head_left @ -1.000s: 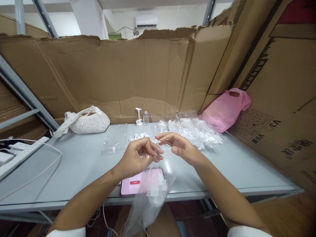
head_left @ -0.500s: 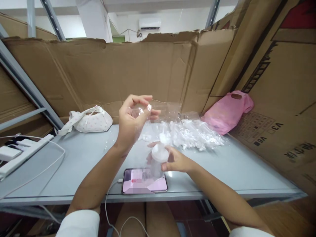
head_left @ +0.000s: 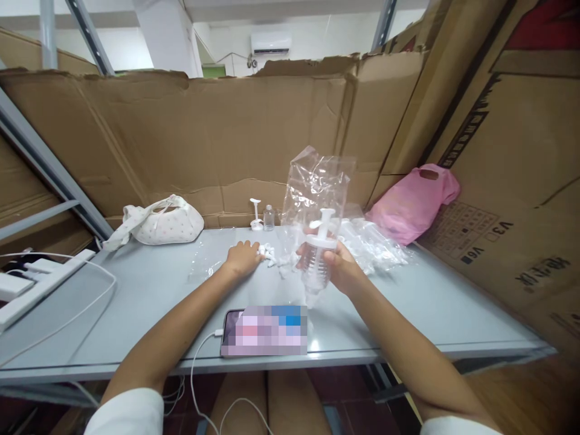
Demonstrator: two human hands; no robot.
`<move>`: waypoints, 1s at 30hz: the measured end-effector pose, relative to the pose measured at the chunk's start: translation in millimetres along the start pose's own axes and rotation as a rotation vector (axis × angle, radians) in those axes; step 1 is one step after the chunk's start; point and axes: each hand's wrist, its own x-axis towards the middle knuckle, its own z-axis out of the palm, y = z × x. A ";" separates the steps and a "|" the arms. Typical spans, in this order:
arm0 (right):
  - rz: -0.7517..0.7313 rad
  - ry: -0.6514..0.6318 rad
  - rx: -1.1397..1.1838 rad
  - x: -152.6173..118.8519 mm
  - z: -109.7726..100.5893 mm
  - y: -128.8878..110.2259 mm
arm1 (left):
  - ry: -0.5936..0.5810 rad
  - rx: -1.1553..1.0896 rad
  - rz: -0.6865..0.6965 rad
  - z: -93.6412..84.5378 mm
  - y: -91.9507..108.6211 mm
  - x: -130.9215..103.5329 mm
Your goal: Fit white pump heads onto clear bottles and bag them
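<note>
My right hand (head_left: 347,266) is closed around a clear ribbed pump bottle (head_left: 316,266) with a white collar and white pump head, held upright above the table. A clear plastic bag (head_left: 317,181) stands up loosely around and behind the bottle. At the left edge of a small heap of white plastic pieces (head_left: 268,254), my left hand (head_left: 244,258) rests low with its fingers curled down. Its fingertips are hidden, so I cannot see what is between them. Behind the heap stand a loose white pump head (head_left: 256,216) and a small clear bottle (head_left: 269,219).
A phone (head_left: 265,331) on a charging cable lies at the front edge. Bagged white parts (head_left: 380,244) and a pink bag (head_left: 414,202) are at right. A patterned white pouch (head_left: 167,220) and a power strip (head_left: 49,284) are at left. Cardboard (head_left: 203,139) walls the back.
My left hand has come down from the air onto the table beside the white pieces. My right hand has lifted the bottle slightly and to the right, with the bag now standing behind it.
</note>
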 end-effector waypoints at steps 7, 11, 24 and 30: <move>0.074 -0.053 -0.050 -1.1 6.1 7.5 | 0.016 0.071 0.082 16.0 4.6 -3.5; 0.124 -0.011 -0.080 0.6 11.7 8.9 | 0.014 0.068 0.087 17.9 3.8 -7.4; 0.401 0.141 -0.482 6.0 -1.8 11.1 | 0.173 -0.211 0.002 13.2 -8.9 -19.3; 0.482 0.000 -0.558 4.6 8.9 -1.0 | 0.469 -0.535 -0.108 -17.9 -32.2 -23.3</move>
